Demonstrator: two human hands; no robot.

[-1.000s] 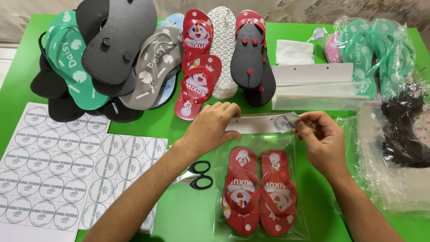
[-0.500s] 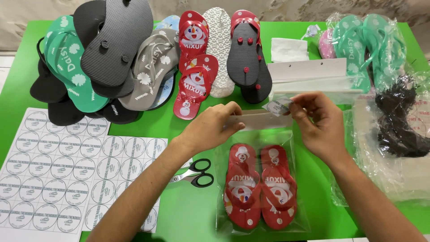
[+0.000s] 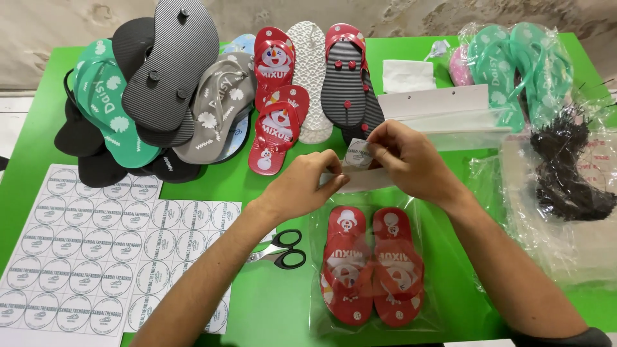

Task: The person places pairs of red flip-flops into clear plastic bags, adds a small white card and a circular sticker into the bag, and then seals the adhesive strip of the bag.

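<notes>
A clear plastic bag (image 3: 379,308) lies on the green table (image 3: 270,308) with a pair of small red flip-flops (image 3: 371,266) inside. My left hand (image 3: 307,184) pinches the bag's white top flap (image 3: 360,181) at its left end. My right hand (image 3: 406,157) holds a round sticker (image 3: 357,155) against the flap, fingers curled around it. Both hands meet just above the red pair.
Black-handled scissors (image 3: 283,249) lie left of the bag. Sheets of round stickers (image 3: 96,250) cover the near left. Piles of flip-flops (image 3: 167,90) fill the back; bagged teal ones (image 3: 520,71), empty bags (image 3: 450,109) and black ties (image 3: 569,167) sit at right.
The bag and both hands sit slightly higher on the table than before. My right hand has brought the round sticker up onto the flap, closer to my left hand.
</notes>
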